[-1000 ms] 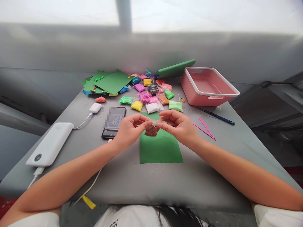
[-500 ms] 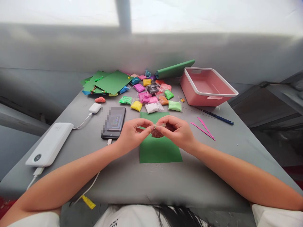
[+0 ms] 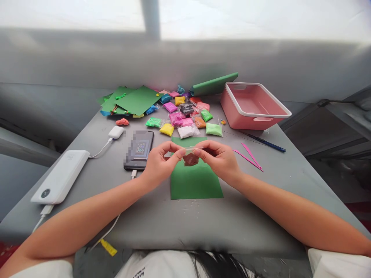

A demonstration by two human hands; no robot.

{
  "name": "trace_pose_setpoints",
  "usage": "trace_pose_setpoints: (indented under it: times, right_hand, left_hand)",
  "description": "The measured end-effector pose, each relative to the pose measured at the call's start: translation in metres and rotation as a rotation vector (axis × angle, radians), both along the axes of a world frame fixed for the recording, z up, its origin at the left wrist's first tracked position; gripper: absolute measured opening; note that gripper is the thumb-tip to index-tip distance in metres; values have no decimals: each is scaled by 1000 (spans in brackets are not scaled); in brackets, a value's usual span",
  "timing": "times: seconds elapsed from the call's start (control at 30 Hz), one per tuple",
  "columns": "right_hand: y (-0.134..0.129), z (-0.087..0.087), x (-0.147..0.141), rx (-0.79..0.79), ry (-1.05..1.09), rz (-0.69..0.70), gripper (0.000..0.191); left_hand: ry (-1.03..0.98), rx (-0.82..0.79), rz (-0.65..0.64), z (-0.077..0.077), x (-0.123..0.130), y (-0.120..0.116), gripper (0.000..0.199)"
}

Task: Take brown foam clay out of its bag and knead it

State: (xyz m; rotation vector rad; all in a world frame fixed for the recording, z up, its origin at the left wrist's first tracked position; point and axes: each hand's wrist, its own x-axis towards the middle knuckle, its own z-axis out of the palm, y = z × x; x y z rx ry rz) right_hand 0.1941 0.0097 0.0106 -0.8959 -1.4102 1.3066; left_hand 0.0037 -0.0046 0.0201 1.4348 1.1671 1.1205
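A small clear bag with brown clay (image 3: 191, 159) hangs between my two hands, over a green sheet of paper (image 3: 197, 185) that lies on the grey table. My left hand (image 3: 164, 160) pinches the bag's upper left corner between thumb and forefinger. On the other side, my right hand (image 3: 218, 158) pinches the upper right corner in the same way. The bag's top edge is stretched between the fingertips, and the brown clay sits below it.
Behind are many coloured clay packets (image 3: 187, 132), green sheets (image 3: 140, 99) and a pink basket (image 3: 246, 122). A phone (image 3: 142, 148) and power bank (image 3: 62, 175) lie left; pink tools (image 3: 251, 158) and a dark pen (image 3: 269, 144) lie right.
My hands have moved slightly apart, my left hand a little to the left. The bag's top edge now shows flat between them, and more of the brown clay is visible.
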Motion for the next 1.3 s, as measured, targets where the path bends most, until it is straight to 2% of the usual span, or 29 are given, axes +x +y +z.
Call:
trace_pose_setpoints:
  times: [0.1, 0.3, 0.67, 0.87, 1.03, 1.17, 1.3]
  right_hand:
    - [-1, -1, 1, 6, -6, -30, 29]
    - [-8, 0, 0, -37, -2, 46, 31]
    - [-11, -7, -3, -40, 17, 80, 29]
    - [-13, -3, -3, -86, 19, 59, 31]
    - [-11, 0, -1, -122, 56, 22, 34]
    - [-9, 1, 0, -152, 14, 73, 35]
    - [-12, 2, 0, -112, -28, 91, 35]
  left_hand:
    - [-2, -38, -16, -2, 1, 0, 30]
    - [48, 46, -115, -4, 3, -3, 26]
    - [191, 171, -114, -4, 3, -4, 18]
    - [129, 92, -124, -7, 4, -4, 24]
    - [67, 28, -83, -10, 3, -3, 28]
    - [90, 44, -102, -9, 1, -1, 27]
    - [159, 89, -127, -7, 0, -2, 24]
